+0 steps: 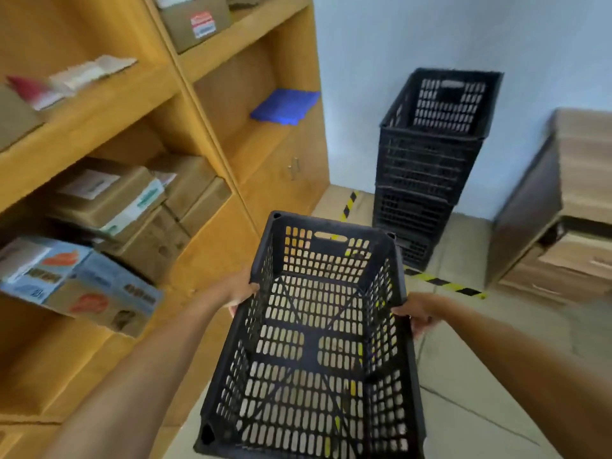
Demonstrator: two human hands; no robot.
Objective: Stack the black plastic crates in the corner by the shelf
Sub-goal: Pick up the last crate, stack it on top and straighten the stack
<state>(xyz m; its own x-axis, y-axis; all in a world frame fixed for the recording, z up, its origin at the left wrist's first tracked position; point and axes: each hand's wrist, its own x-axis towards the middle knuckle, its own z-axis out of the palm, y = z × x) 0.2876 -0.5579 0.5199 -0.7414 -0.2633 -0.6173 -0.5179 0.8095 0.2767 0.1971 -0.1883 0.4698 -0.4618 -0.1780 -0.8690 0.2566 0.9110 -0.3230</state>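
Note:
I carry an empty black plastic crate [314, 346] with perforated walls in front of me, above the floor. My left hand [240, 293] grips its left long rim and my right hand [417, 314] grips its right long rim. Ahead, in the corner against the pale blue wall, stands a stack of black crates [427, 170], several high, with the top one open upward. The wooden shelf unit [231, 150] runs along the left, ending just short of the stack.
Cardboard boxes [109, 197] and a blue folded item [284, 106] lie on the shelves. Yellow-black hazard tape [443, 283] marks the floor near the stack. A wood-grain cabinet [563, 207] stands at the right.

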